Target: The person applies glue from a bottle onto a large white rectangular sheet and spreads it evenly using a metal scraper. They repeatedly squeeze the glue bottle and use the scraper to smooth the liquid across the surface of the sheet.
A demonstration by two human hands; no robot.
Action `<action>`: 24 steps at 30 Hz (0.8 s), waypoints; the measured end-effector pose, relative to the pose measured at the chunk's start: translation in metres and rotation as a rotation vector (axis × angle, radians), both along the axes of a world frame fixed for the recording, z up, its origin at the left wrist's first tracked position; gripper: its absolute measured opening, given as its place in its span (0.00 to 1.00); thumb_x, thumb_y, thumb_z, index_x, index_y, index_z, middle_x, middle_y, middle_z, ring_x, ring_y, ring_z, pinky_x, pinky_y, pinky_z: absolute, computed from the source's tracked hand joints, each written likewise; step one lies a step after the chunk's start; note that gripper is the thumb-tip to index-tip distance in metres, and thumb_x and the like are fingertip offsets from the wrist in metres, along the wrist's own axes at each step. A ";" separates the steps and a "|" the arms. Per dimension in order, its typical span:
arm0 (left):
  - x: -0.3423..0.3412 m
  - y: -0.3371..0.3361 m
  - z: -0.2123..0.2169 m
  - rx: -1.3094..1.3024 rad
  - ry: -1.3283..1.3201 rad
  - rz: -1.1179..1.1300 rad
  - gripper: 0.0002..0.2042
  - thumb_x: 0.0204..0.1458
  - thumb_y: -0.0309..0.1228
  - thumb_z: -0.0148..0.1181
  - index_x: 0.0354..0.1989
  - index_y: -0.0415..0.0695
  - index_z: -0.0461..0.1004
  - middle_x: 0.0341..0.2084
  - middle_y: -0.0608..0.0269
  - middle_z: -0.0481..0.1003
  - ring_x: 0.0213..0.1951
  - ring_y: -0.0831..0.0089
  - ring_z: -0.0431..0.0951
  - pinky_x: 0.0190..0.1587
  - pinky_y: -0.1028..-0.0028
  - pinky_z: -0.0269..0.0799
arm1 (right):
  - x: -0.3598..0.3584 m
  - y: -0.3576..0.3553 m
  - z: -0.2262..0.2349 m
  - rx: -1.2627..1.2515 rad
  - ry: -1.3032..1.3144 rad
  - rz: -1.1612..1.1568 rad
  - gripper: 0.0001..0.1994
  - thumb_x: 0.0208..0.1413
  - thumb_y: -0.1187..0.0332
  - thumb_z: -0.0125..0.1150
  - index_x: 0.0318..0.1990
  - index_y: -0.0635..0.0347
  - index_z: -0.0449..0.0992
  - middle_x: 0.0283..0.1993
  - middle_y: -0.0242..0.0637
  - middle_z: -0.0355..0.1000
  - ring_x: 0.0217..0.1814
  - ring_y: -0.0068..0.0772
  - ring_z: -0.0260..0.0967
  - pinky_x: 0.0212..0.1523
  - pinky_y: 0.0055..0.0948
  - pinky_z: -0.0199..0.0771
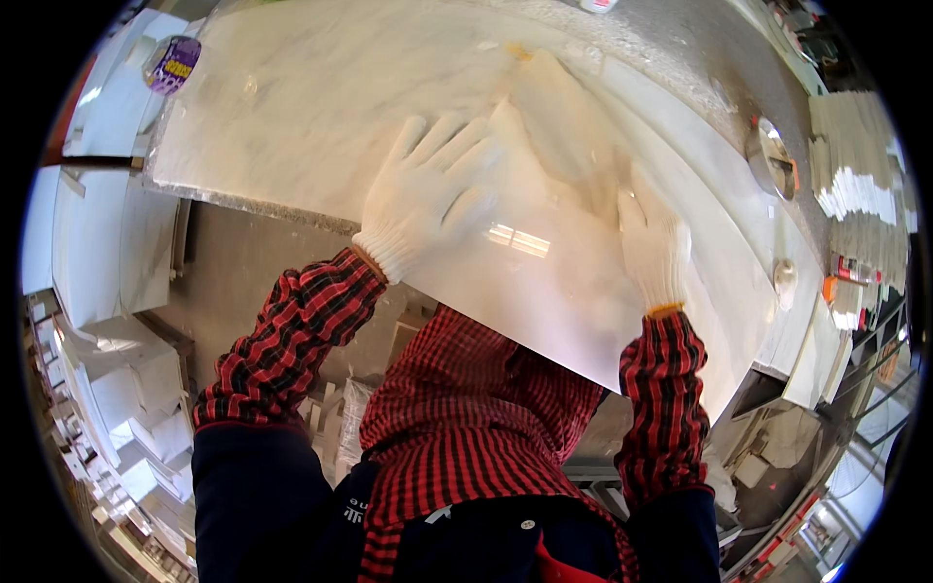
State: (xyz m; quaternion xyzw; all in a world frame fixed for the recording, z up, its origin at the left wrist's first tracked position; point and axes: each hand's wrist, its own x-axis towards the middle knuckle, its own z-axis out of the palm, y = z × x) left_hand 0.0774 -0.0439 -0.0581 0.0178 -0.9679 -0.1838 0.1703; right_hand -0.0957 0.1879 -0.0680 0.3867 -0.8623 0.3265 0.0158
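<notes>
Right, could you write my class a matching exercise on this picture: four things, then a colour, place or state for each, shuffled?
1. Left hand
2. Jar
3. Sleeves
4. Slab

A. Red and black checks
B. Pale, with a bright reflection
C. White-gloved, fingers apart
D. Upper left, purple label

Pairs: 1-C, 2-D, 3-A, 4-B
</notes>
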 end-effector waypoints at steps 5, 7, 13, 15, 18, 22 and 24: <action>0.002 0.005 0.001 -0.006 0.026 0.002 0.25 0.62 0.42 0.54 0.63 0.38 0.72 0.65 0.48 0.70 0.68 0.47 0.64 0.68 0.51 0.56 | 0.018 -0.034 0.033 0.345 -0.211 -0.191 0.22 0.67 0.58 0.49 0.64 0.53 0.75 0.42 0.56 0.78 0.42 0.60 0.76 0.41 0.50 0.73; 0.004 0.003 0.005 -0.021 0.020 0.005 0.25 0.62 0.41 0.54 0.62 0.38 0.72 0.65 0.49 0.70 0.67 0.47 0.65 0.68 0.51 0.57 | 0.013 -0.034 0.036 0.367 -0.187 -0.102 0.22 0.67 0.58 0.50 0.64 0.53 0.75 0.42 0.57 0.77 0.41 0.61 0.76 0.40 0.52 0.72; -0.003 0.002 0.004 -0.024 0.084 -0.031 0.23 0.62 0.39 0.53 0.61 0.38 0.73 0.63 0.50 0.72 0.66 0.49 0.66 0.65 0.54 0.60 | 0.004 -0.001 -0.011 0.086 0.374 0.134 0.16 0.65 0.62 0.53 0.58 0.49 0.73 0.36 0.53 0.79 0.30 0.58 0.76 0.31 0.55 0.74; 0.003 0.007 0.000 -0.016 0.090 -0.025 0.23 0.62 0.39 0.53 0.60 0.38 0.73 0.63 0.50 0.72 0.65 0.49 0.67 0.65 0.54 0.61 | 0.018 -0.024 0.002 0.256 -0.087 -0.114 0.16 0.67 0.60 0.51 0.59 0.49 0.73 0.33 0.54 0.78 0.32 0.58 0.78 0.32 0.55 0.74; 0.005 0.005 0.003 -0.039 0.077 0.001 0.23 0.62 0.40 0.54 0.60 0.38 0.73 0.63 0.50 0.72 0.65 0.48 0.67 0.65 0.54 0.61 | 0.019 -0.033 0.019 0.293 -0.092 -0.112 0.16 0.68 0.60 0.50 0.59 0.49 0.73 0.31 0.54 0.78 0.32 0.57 0.78 0.31 0.55 0.73; 0.007 0.001 -0.001 -0.049 0.089 -0.007 0.23 0.62 0.40 0.53 0.60 0.38 0.73 0.63 0.51 0.72 0.66 0.49 0.66 0.65 0.54 0.60 | 0.025 -0.014 0.031 0.233 -0.049 -0.016 0.18 0.67 0.60 0.50 0.59 0.56 0.75 0.39 0.60 0.76 0.40 0.64 0.75 0.39 0.54 0.72; 0.005 0.000 -0.002 -0.060 0.117 0.002 0.22 0.62 0.40 0.53 0.59 0.38 0.74 0.63 0.52 0.72 0.65 0.49 0.66 0.65 0.54 0.60 | 0.019 -0.009 0.018 0.108 -0.056 0.012 0.19 0.67 0.60 0.50 0.59 0.57 0.76 0.41 0.61 0.76 0.42 0.65 0.74 0.41 0.54 0.72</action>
